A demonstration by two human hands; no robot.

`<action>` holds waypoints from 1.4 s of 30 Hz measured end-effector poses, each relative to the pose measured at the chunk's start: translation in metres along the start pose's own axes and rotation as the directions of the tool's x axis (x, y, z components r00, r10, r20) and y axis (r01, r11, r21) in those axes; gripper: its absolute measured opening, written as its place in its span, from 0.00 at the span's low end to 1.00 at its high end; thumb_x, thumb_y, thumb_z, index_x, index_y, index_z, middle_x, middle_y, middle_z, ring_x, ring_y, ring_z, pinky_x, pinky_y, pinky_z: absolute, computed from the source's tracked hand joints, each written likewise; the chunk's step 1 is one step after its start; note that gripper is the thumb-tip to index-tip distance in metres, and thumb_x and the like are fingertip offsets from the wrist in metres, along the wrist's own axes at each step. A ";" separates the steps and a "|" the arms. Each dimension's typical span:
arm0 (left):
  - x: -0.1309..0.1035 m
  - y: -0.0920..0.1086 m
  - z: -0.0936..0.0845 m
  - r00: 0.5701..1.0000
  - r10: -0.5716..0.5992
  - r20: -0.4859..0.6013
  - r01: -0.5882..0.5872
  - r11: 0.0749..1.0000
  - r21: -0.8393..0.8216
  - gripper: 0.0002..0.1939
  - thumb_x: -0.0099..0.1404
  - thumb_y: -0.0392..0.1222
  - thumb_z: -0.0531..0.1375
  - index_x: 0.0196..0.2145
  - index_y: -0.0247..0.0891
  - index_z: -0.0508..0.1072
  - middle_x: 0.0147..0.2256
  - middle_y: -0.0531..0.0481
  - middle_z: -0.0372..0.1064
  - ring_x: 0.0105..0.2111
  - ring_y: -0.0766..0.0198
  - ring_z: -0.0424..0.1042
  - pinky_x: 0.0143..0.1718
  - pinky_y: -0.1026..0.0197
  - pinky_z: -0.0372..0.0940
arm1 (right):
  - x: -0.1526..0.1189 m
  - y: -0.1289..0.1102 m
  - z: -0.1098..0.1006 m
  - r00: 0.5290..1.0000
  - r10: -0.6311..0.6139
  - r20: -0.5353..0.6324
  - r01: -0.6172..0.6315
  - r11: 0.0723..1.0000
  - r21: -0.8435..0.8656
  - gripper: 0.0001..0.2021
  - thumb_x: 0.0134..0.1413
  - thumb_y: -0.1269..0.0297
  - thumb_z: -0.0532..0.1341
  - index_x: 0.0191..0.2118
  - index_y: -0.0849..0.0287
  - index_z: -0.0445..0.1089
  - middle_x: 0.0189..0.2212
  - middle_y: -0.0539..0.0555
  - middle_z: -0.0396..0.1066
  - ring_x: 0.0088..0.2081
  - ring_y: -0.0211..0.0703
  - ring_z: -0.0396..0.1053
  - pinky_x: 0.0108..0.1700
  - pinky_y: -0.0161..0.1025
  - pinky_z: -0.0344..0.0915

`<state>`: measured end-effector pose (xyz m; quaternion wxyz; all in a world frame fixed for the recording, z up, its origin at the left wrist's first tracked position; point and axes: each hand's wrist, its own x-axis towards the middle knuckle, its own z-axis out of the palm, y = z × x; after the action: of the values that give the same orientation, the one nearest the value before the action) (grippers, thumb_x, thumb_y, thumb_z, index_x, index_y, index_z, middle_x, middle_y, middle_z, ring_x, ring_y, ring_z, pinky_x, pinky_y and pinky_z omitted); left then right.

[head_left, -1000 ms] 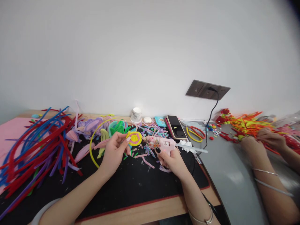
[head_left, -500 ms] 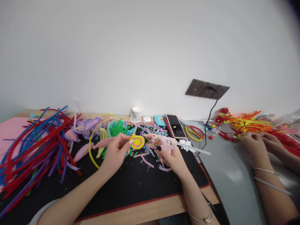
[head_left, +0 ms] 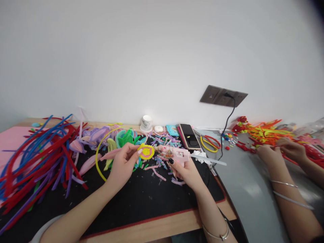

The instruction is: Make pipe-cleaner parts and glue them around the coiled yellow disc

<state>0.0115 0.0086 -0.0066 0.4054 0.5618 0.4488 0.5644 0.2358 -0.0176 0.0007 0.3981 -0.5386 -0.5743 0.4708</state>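
Between the thumb and fingers of my left hand (head_left: 126, 161) is a round yellow and pink fuzzy piece (head_left: 146, 152), held up above the black mat (head_left: 152, 206). My right hand (head_left: 184, 172) is wrapped round a pale pink glue gun (head_left: 181, 154), with a translucent glue stick (head_left: 210, 159) coming out of its back. The gun's nozzle points left, at the right edge of the yellow and pink piece; whether they touch is too small to tell. Cut bits of pipe cleaner (head_left: 159, 173) lie beneath both.
Long red and blue pipe cleaners (head_left: 50, 152) pile up at the left. Behind my hands stand a white cup (head_left: 146, 123) and a phone (head_left: 189, 136); pliers (head_left: 210, 143) lie beside it. A black cord (head_left: 227, 118) hangs from the socket. Another person's hands (head_left: 272, 157) work at the right.
My left hand and the yellow and pink piece have shifted slightly left. The glue gun has moved a little left too. The other person's hands have moved slightly.
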 end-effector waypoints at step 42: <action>0.001 0.002 0.002 0.997 -0.076 -0.013 0.074 0.994 -0.085 0.08 0.58 0.43 0.61 0.30 0.38 0.67 0.22 0.57 0.65 0.23 0.68 0.65 0.27 0.66 0.59 | 0.002 0.006 -0.001 1.000 0.023 0.003 -0.023 0.999 0.022 0.16 0.52 0.57 0.58 0.20 0.61 0.60 0.12 0.47 0.57 0.14 0.30 0.51 0.16 0.29 0.44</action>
<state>0.0133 0.0096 -0.0047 0.4460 0.5224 0.4486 0.5718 0.2380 -0.0161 -0.0046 0.3976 -0.5401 -0.5633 0.4826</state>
